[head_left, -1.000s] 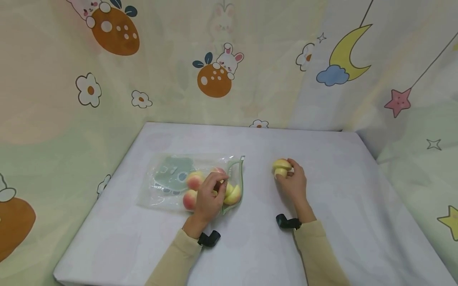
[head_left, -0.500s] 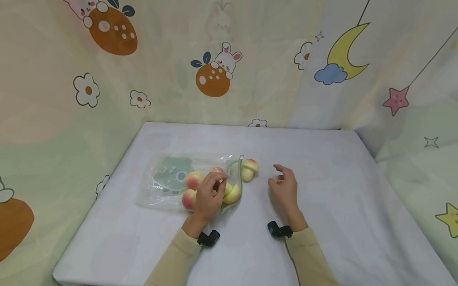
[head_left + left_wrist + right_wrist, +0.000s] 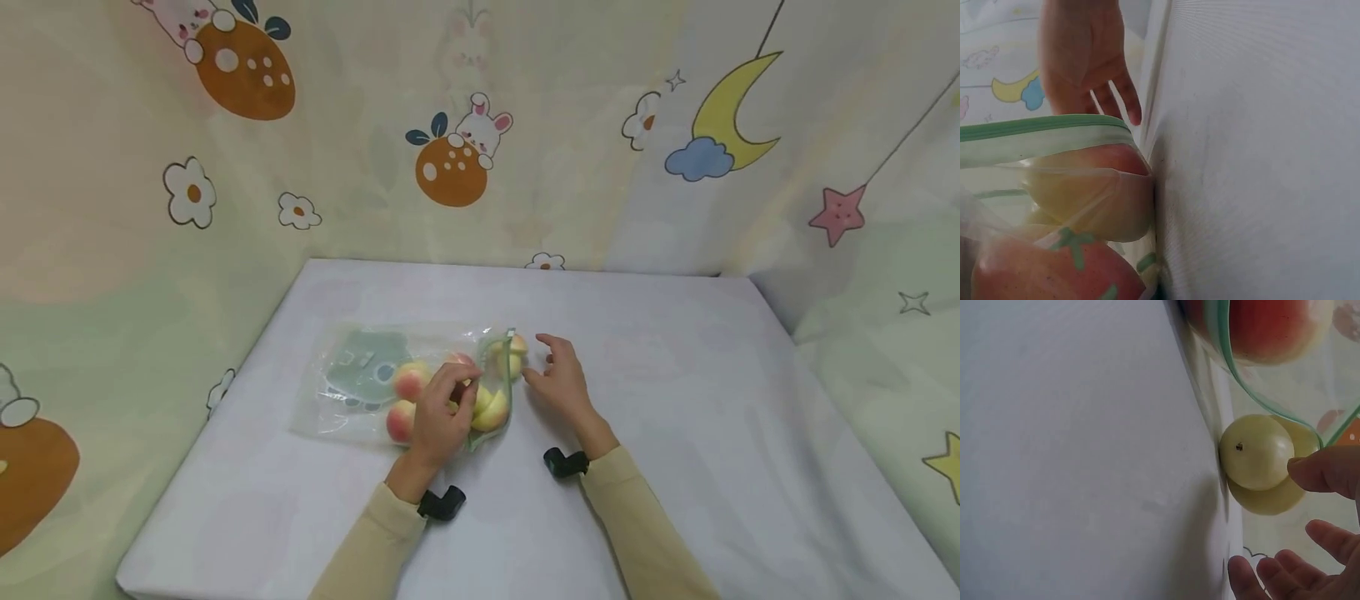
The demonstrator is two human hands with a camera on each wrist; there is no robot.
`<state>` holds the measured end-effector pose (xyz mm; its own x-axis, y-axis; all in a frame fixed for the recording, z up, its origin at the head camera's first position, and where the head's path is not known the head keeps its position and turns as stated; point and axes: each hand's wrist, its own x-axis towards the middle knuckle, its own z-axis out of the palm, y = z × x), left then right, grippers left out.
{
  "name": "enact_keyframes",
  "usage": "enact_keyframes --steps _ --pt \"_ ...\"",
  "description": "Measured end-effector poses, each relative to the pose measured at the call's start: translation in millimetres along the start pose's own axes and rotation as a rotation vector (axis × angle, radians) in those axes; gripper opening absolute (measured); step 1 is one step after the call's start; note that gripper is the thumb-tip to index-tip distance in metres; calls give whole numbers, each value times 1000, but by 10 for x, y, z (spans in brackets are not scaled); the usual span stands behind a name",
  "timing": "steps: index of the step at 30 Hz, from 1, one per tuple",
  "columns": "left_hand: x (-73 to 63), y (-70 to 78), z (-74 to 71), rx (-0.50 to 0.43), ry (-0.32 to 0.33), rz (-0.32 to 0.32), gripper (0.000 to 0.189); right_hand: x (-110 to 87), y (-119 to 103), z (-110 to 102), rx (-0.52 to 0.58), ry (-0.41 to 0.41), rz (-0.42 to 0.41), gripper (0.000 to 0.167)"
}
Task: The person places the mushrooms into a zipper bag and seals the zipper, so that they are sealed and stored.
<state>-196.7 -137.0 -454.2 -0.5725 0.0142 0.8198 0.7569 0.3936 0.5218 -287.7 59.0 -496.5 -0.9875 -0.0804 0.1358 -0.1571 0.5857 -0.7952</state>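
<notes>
A clear zip bag (image 3: 311, 417) with a green-trimmed mouth lies on the table, holding several peach-coloured, round toy-like pieces, such as a red and yellow one (image 3: 411, 382). My left hand (image 3: 441, 421) pinches the bag's upper layer near the mouth. At that mouth sits a yellow mushroom-shaped piece (image 3: 510, 365), its far part behind the green edge. My right hand (image 3: 564, 385) is just right of it, fingers loosely bent and parted. In the right wrist view the thumb overlaps the edge of the mushroom-shaped piece (image 3: 1254, 453). The left wrist view shows the right hand (image 3: 1085, 62) beyond the bag.
A white cloth covers the table (image 3: 675, 375). Behind it hangs a printed curtain (image 3: 352, 100) with rabbits, flowers and a moon. Black cameras are strapped to the left wrist (image 3: 442, 503) and the right wrist (image 3: 564, 463).
My right hand has carried the mushroom-shaped piece left from beside the bag and let go of it. It now sits inside the bag's mouth. My left hand has stayed in place.
</notes>
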Motion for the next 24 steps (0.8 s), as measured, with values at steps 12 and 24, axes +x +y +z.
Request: enact_keyframes --steps 12,24 --pt "-178 -340 82 -5 -2 -24 25 148 -102 183 48 -45 7 65" --pt "-221 -392 80 18 -10 -37 21 174 -161 225 35 -57 -5 65"
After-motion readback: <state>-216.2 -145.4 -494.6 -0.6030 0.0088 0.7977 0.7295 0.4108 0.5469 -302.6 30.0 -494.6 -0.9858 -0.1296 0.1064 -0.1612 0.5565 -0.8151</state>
